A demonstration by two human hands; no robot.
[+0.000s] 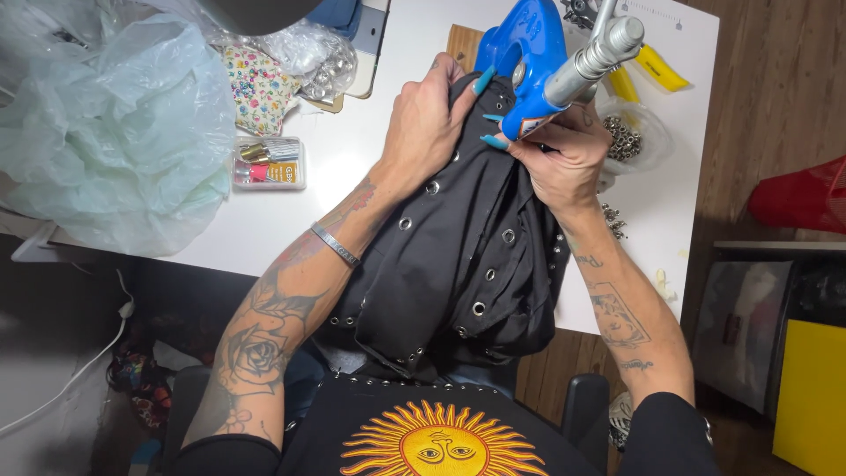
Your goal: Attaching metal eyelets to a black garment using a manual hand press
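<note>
1. A black garment (458, 256) lay in the middle of the frame, spilling from the white table (352, 159) toward the person's lap. Many silver eyelets (480, 308) were already set in rows across it; judging by this, the work looked well advanced, though how many remained could not be told.
2. The left hand (423, 128) pressed down and gripped the cloth just left of a blue hand press (527, 62) at upper centre.
3. The right hand (560, 159) pinched the cloth's edge under the press head, fingers closed on the fabric.
4. A clear bag of loose eyelets (627, 137) sat to the right of the press.
5. A small clear rectangular box (270, 163) with a yellow label sat at centre left.
6. A large pale plastic bag (115, 132) filled the upper left, beside a floral cloth (257, 86).
</note>
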